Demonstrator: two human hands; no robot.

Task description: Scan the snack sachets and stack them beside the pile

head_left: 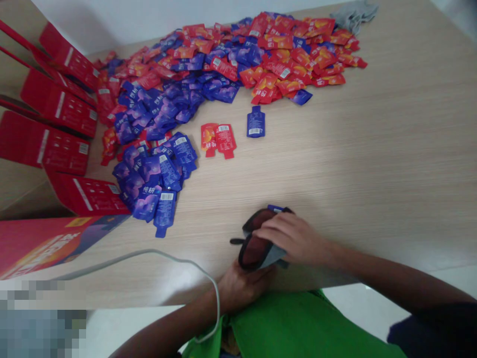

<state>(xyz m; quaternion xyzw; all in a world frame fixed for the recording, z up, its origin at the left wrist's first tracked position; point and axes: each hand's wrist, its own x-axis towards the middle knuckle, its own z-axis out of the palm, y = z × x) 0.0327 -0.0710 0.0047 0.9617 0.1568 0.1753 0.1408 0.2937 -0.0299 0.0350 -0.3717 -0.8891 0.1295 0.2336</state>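
Near the table's front edge, a pair of dark sunglasses [255, 250] with black frames and reddish-brown lenses is held between both hands. My left hand [244, 286] grips it from below, with the fingers partly hidden behind the frame. From the right, my right hand [288, 236] closes over the far side, its bent fingertips on the lenses. A grey piece [274, 256], which looks like cloth, shows under the right hand beside the near lens. Just beyond the glasses a blue sachet [275, 208] lies on the table, mostly covered by them.
A long heap of red sachets [278, 67] and blue sachets [160, 107] spans the back and left. Two red sachets [225, 139] and one blue sachet [256, 123] lie apart. Open red boxes [70, 104] line the left. A white cable [179, 258] crosses my left arm; grey cloth [354, 15] lies far right.
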